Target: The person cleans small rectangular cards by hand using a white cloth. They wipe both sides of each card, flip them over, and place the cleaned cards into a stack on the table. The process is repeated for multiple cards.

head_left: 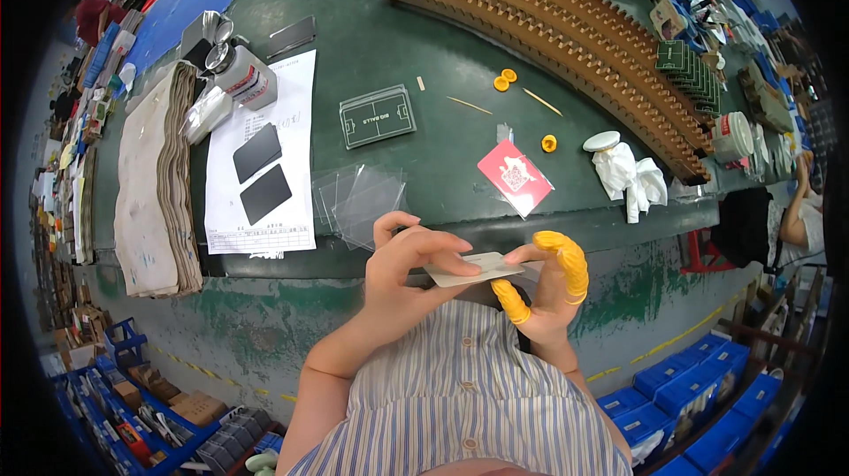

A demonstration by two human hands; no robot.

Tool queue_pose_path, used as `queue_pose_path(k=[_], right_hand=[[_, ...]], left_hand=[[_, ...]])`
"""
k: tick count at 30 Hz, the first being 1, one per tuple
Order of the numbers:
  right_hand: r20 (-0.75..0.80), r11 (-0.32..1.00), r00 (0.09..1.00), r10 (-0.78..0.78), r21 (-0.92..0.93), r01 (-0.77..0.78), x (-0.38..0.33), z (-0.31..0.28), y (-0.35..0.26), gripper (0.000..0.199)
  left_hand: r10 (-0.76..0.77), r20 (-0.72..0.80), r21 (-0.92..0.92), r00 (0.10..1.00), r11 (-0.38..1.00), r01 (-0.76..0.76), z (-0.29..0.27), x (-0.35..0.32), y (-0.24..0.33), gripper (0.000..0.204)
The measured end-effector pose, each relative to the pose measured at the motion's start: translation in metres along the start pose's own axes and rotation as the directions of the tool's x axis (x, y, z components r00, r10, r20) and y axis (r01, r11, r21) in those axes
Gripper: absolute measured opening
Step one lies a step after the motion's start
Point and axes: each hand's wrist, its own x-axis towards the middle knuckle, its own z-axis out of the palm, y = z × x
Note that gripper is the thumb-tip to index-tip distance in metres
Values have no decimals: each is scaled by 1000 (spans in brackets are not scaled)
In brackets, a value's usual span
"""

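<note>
Just past the table's near edge, my left hand (396, 266) and my right hand (555, 299) hold a thin pale card (464, 274) between them, tilted nearly edge-on. My left fingers pinch its left side, index finger lying across the top. Its right end is gripped by my right hand, which wears yellow finger cots on some fingers. Transparent plastic sleeves (364, 202) lie spread on the table near my left hand. Beyond them is a stack of dark green cards (378, 118) with white line markings. A red card (515, 177) in a transparent sleeve lies to the right.
Long slotted wooden racks (531, 21) cross the far right, with green cards (685, 74) in one end. Yellow finger cots (549, 144), a wooden stick (542, 102) and white cloth (630, 177) lie nearer. Leftward are a dispenser bottle (248, 78), dark cards (265, 196) on paper and a cloth stack (155, 184).
</note>
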Motion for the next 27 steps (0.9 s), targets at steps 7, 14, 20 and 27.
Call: queue_pose_path(k=[7,14,20,27], right_hand=[[73,923,987,-146,-348,163,11,-3,-11,60],[85,925,994,73,-378,-35,-1,11,-22,36],[162,888,986,-23,-450,95,5,12,-22,37],[105,900,994,17,-435,31,5,11,-20,32]], left_hand=[[35,-22,35,999,999,-34,1,-1,-1,36],[65,0,148,998,987,-64,2,2,4,39],[56,-6,149,998,987,-54,3,1,3,38],[58,1,105,998,993,-58,2,1,4,37]])
